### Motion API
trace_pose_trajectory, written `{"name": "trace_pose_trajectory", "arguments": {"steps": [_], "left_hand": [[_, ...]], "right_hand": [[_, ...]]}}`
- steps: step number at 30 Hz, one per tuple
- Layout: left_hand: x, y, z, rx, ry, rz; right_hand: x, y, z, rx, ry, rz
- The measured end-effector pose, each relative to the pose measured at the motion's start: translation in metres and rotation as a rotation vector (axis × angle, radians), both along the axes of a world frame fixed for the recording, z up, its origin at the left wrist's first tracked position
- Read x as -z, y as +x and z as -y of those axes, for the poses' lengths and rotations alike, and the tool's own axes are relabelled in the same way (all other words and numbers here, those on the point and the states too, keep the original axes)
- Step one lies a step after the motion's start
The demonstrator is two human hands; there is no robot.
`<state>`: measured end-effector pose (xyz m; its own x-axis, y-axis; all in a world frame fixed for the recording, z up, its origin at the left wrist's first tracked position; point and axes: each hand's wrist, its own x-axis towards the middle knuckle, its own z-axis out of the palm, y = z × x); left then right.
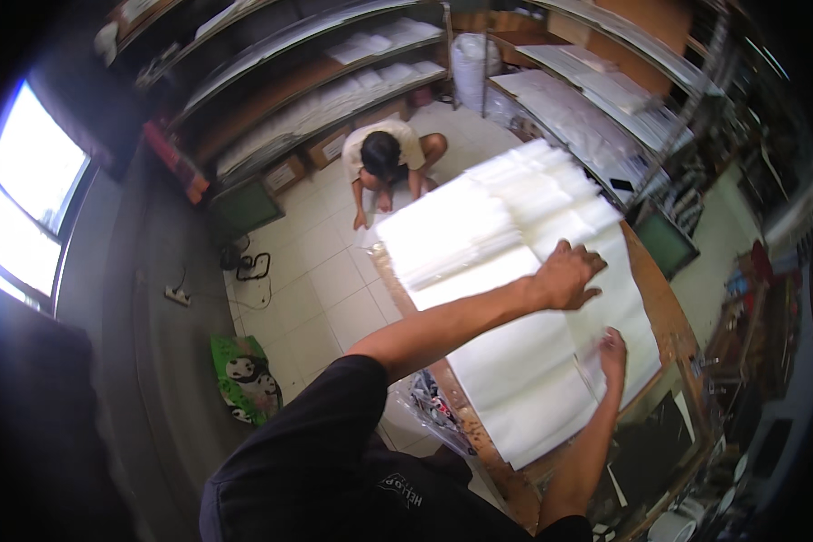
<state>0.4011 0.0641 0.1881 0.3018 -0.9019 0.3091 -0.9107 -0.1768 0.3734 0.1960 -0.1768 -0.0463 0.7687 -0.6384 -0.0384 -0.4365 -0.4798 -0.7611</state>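
Long axis eleven to five o'clock, the white sheet [515, 379] lies before me on the wooden table [659, 280]. Over it, my left hand [565, 275], at two, has its fingers spread; my right hand [612, 352], at four, is blurred: I can't tell its grip. Tiled floor [307, 289] shows at nine. A clear bag [435, 406] at seven holds dark things.

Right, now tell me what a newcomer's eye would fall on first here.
First, the glaring stack of white sheets on the wooden table, with the left hand spread above white material beside it and the blurred right hand nearer the wearer. Next, a co-worker crouching on the tiled floor past the table, then the bright window at far left.
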Motion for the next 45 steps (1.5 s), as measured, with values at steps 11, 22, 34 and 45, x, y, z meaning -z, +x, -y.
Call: {"name": "trace_pose_trajectory", "arguments": {"steps": [11, 22, 34, 45], "left_hand": [[0.039, 0.076, -0.472, -0.489, -0.167, -0.898], [0.17, 0.202, -0.742, -0.868, 0.087, -1.167], [0.167, 0.622, -0.801, -0.938, 0.086, -0.86], [0.145, 1.11, -0.704, -0.708, 0.033, -0.478]], "right_hand": [[-0.228, 0.082, -0.257, 0.461, -0.356, 0.527], [-0.178, 0.336, -0.718, -0.955, 0.256, -0.034], [-0.002, 0.637, -0.739, -1.076, 0.129, -0.667], [0.035, 0.817, -0.735, -0.642, 0.343, -0.681]]}}
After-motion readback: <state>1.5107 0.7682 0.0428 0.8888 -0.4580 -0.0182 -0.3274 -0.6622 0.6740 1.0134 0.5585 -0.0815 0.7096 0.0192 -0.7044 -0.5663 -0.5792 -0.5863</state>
